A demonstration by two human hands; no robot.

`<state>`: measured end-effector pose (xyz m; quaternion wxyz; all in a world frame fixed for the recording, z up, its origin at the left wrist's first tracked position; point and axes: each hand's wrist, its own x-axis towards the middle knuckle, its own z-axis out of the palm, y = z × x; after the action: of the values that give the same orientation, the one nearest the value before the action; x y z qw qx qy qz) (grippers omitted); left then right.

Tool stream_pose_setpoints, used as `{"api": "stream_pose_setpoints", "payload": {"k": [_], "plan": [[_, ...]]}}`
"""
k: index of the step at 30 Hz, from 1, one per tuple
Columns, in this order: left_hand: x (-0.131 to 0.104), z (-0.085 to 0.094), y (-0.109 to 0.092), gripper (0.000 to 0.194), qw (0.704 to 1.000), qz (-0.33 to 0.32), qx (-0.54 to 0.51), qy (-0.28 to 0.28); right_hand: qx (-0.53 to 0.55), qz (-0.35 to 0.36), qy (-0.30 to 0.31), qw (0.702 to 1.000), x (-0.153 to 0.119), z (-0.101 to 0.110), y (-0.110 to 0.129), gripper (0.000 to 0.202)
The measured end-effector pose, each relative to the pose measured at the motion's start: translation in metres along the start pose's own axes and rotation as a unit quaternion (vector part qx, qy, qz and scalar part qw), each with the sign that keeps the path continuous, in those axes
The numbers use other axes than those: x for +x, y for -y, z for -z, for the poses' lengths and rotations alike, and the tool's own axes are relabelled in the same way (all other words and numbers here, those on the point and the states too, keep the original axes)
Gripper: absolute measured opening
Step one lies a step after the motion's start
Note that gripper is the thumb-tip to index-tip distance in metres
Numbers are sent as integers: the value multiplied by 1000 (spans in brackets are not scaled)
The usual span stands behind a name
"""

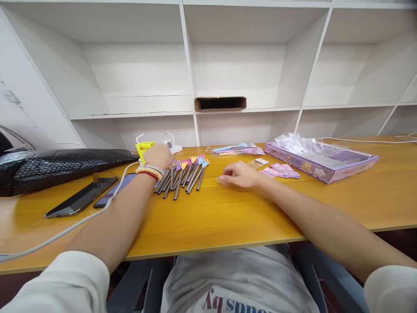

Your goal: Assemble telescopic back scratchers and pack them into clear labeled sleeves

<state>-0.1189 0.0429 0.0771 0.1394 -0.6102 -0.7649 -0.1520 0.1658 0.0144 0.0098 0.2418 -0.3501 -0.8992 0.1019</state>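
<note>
Several small metal back scratchers [180,178] lie in a bunch on the table, their hand-shaped heads purple, orange, blue and pink. My left hand [159,155], with bracelets at the wrist, reaches to the far left side of this bunch. Its fingers are hidden behind the back of the hand. Just left of it stands a yellow drink carton [143,148] with a white straw. My right hand [239,174] rests low over the table, right of the bunch, with fingers curled and thumb and fingertips together. Whether something thin and clear is pinched there I cannot make out.
Pink cards [282,171] lie beyond my right wrist, near a purple box [325,167] holding crumpled clear plastic [298,144]. Packaged pens [236,149] lie at the back. To the left are two phones [81,198], a white cable [81,221] and a black bag [65,167].
</note>
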Motion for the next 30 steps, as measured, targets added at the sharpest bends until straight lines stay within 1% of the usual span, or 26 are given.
{"api": "stream_pose_setpoints", "payload": {"k": [1,2,5,9,13,15,17,20,22,24,27,30], "plan": [[-6,-2,-13,37,1000,-9,22,-18,-1,-1,-4,1000,0,0,0,31],[-12,-4,-25,37,998,-35,35,-32,-3,-3,-8,1000,0,0,0,30],[-31,-10,-52,40,992,-113,46,-42,-10,-3,-14,1000,1,0,-2,26],[-51,-18,-69,42,984,-167,49,-48,-13,-3,-15,1000,1,-2,-4,25],[-67,-27,-81,46,972,-231,21,-39,-13,-1,-16,1000,1,-3,-7,26],[-74,-32,-86,48,964,-265,-5,-40,-22,-6,-19,1000,2,-2,-8,25],[-79,-37,-89,46,949,-310,-36,-49,-45,-14,-29,998,3,-1,-11,23],[-83,-44,-89,37,916,-390,-73,-68,-96,-48,-51,993,4,0,-19,23],[-85,-48,-88,33,894,-433,-91,-68,-121,-82,-49,988,4,0,-27,25],[-85,-50,-87,34,875,-470,-106,-50,-123,-110,-18,986,3,0,-34,27],[-84,-53,-87,38,850,-514,-114,-8,-96,-118,35,988,2,0,-39,29],[-82,-55,-87,41,842,-526,-114,28,-88,-105,34,990,2,2,-41,27]]}}
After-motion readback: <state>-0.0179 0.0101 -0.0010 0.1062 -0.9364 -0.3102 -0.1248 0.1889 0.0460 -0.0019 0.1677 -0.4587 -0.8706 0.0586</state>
